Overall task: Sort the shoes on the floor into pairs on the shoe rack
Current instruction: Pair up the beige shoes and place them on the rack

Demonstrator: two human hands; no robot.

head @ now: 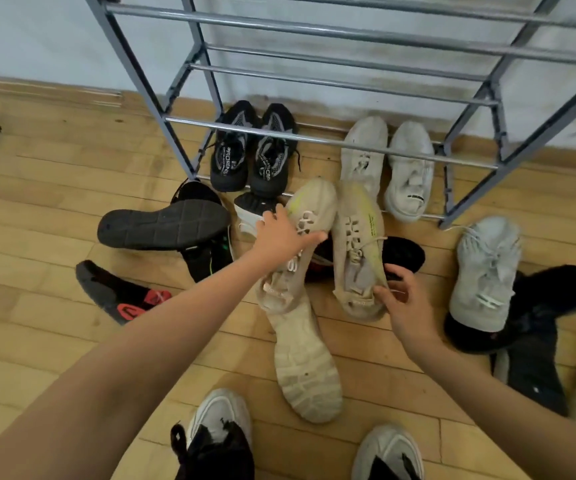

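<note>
The left beige shoe (314,202) and the right beige shoe (359,237) are being held side by side, toes pointing toward the shoe rack (189,121). Both are showing the same yellow-green stripe and looped laces, which is marking them as a matched pair.

The left hand (284,235) is lying palm-down across the laced upper of the left beige shoe, thumb over the laces and fingers curling round the far side. This grip is controlling the shoe at mid-length. The right hand (405,303) is pinching the heel collar of the right beige shoe between thumb and fingers, which is keeping the toe free to lead into the rack.

A black pair (255,150) and a white pair (387,161) are already sitting together on the lowest tier, toes to the wall. The gap between them is appearing narrow, so a higher tier is probably needed.

Unsorted shoes are lying on the floor (37,202) around the hands: an upturned cream shoe (307,372), a grey shoe (487,271) and an upturned black shoe (165,223). These are crowding the lift path, so snagging on loose laces is a risk.
</note>
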